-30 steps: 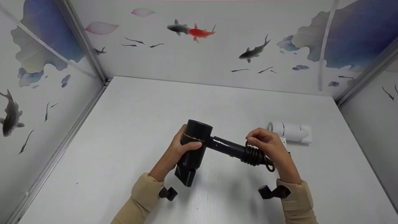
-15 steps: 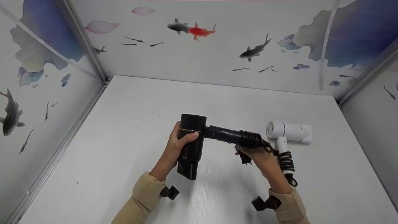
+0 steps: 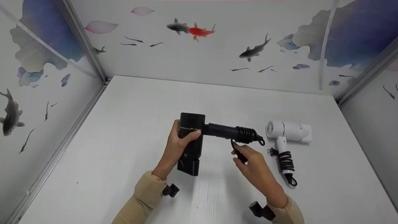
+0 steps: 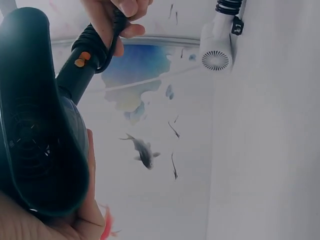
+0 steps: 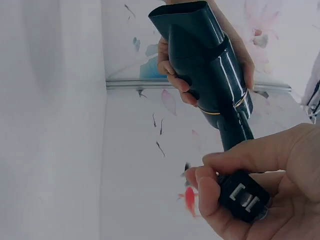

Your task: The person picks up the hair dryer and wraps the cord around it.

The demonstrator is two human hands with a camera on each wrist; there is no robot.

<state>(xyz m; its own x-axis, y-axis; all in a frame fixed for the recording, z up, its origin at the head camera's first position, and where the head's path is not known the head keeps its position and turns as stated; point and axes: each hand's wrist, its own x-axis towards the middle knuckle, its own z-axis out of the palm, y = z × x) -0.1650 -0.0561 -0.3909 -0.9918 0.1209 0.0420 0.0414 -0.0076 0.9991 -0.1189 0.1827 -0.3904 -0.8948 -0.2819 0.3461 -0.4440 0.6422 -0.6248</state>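
My left hand (image 3: pixel 174 144) grips the barrel of a black hair dryer (image 3: pixel 192 120) above the table, thumb across its front. The nozzle points down toward me and the handle reaches out to the right. Around the handle's end the black cord (image 3: pixel 245 134) is wound in tight coils, with a small loop at the tip. Just below the handle my right hand (image 3: pixel 255 163) pinches the cord's plug (image 5: pixel 245 196), whose prongs face the camera in the right wrist view. A short stretch of cord runs from the plug up to the handle. Orange switches (image 4: pixel 82 59) show on the handle.
A white hair dryer (image 3: pixel 289 132) lies on the white table (image 3: pixel 140 105) to the right, its black cord (image 3: pixel 286 161) coiled round its handle and its plug (image 3: pixel 272 151) sticking out left. Printed walls (image 3: pixel 205 59) enclose the table's back and sides.
My right hand has gone from the coils at the handle's end to below the handle, now with the plug. The black hair dryer has risen slightly in view, its handle more level.
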